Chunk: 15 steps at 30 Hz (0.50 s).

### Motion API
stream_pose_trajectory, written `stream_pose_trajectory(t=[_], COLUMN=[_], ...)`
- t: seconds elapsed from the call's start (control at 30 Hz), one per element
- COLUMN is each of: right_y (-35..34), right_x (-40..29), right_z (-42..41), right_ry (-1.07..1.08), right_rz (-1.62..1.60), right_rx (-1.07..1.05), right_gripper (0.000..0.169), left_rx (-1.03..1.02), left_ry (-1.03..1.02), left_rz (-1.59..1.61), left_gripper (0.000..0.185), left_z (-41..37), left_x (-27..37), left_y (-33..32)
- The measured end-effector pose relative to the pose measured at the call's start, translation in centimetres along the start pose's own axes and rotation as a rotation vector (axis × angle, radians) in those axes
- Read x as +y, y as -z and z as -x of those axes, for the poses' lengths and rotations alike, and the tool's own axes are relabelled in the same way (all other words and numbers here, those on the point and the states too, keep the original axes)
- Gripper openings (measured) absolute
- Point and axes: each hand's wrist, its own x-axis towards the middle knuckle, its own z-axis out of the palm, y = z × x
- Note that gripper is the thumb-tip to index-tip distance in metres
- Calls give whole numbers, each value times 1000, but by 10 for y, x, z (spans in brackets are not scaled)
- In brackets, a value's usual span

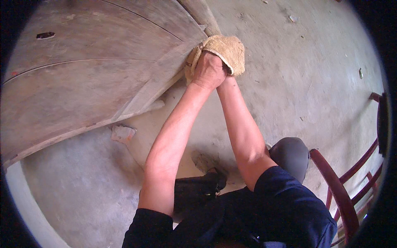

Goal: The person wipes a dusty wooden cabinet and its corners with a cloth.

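Note:
A tan terry cloth is bunched around both hands at the upper middle, beside the right-hand corner of a worn wooden table. My left hand is partly wrapped in the cloth, its back and wrist showing and its fingers covered. Close against it, my right hand lies under the cloth; only its wrist and forearm are visible. The cloth hides what the fingers of either hand do. Whether the cloth touches the table corner cannot be told.
A round wooden pole lies beyond the table corner. A broken piece of brick or tile is on the concrete floor under the table's near edge. At the lower right stands dark red chair-like framework, close to my knee.

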Motion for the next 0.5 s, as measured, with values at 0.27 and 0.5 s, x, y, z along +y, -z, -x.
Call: stream_pose_trajectory(t=[0.27, 0.5], right_y=[-1, -91], right_x=[1, -46], right_z=[10, 48], right_ry=[158, 139], right_rz=[111, 207], right_rx=[112, 377], right_gripper=[41, 34], left_rx=[217, 563], left_ry=[236, 715], left_rz=[43, 347], left_gripper=[42, 37], left_z=[27, 71], left_x=[15, 23], left_y=[5, 11])
